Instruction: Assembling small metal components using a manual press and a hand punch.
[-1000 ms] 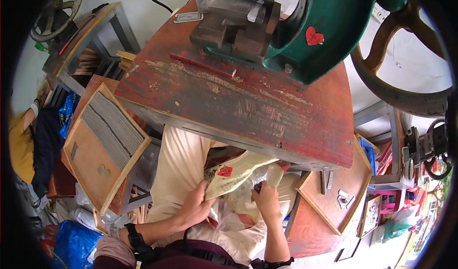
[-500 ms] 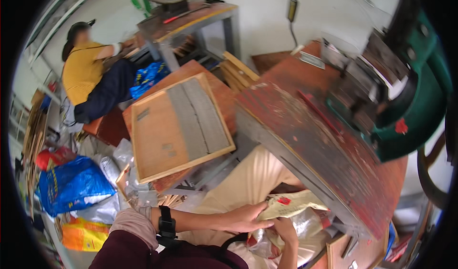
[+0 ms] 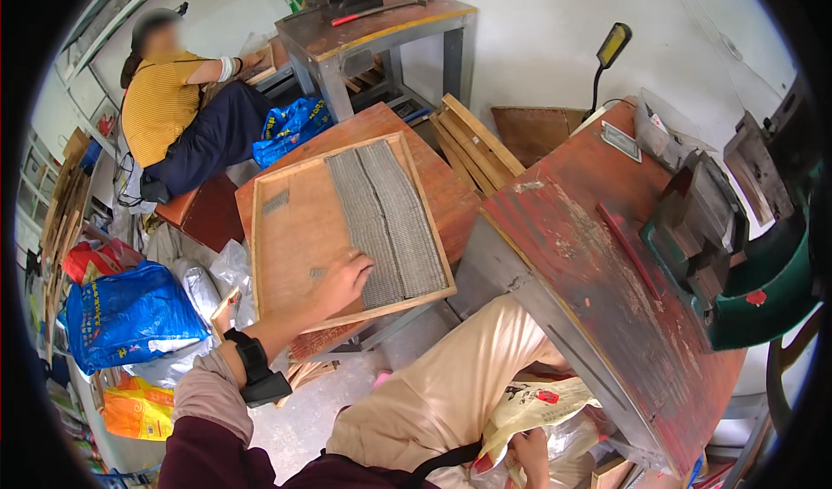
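My left hand reaches over a shallow wooden tray, its fingers curled together above the near part of the tray. What they hold, if anything, is too small to make out. Rows of thin grey metal pieces lie packed side by side in the tray's right half. Smaller groups of the same pieces lie on the bare left half. At my lap, my right hand is closed at a cream plastic bag with a red mark; its fingertips are partly hidden by the bag.
To the right stands a worn red worktable carrying a green machine and a red rod. A blue bag sits on the left. Another person sits at the far left, beside a metal-legged table.
My left hand has left the cream bag and moved up and left over the tray. The right hand stays at the bag, slightly lower. The view has shifted.
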`<state>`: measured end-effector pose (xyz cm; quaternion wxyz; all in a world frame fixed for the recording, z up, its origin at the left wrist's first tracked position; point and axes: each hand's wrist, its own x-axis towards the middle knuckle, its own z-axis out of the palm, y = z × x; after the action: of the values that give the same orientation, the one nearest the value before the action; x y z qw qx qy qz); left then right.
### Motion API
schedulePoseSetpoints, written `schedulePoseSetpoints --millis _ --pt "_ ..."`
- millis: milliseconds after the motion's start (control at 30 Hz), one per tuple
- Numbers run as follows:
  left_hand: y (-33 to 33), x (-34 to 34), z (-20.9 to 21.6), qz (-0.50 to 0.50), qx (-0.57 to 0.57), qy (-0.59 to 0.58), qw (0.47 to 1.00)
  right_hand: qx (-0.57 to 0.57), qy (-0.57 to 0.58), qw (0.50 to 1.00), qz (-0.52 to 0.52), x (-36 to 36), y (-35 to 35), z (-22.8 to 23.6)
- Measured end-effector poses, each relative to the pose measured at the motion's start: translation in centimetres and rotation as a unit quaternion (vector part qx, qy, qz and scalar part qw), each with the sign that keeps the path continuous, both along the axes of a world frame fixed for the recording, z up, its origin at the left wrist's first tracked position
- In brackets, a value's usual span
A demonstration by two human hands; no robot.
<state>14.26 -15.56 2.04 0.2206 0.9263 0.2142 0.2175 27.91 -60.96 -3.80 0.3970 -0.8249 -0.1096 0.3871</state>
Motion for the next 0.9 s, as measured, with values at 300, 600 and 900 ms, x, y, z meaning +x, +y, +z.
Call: schedulePoseSetpoints --millis 300,600,900 --pt "3.2 -2.1 -2.6 -0.084 0.097 0.04 0.991 -0.039 -0.095 0.991 0.085 1.4 3.1 0.5" --pt "4.4 -2.6 -2.1 -0.14 0.082 0.094 0.982 -0.047 -0.173 0.968 0.176 2.3 4.4 0.8" --pt "5.0 -4.7 -2.1 -0.162 0.085 0.123 0.975 -0.032 -0.263 0.935 0.235 1.7 1.4 -0.1"
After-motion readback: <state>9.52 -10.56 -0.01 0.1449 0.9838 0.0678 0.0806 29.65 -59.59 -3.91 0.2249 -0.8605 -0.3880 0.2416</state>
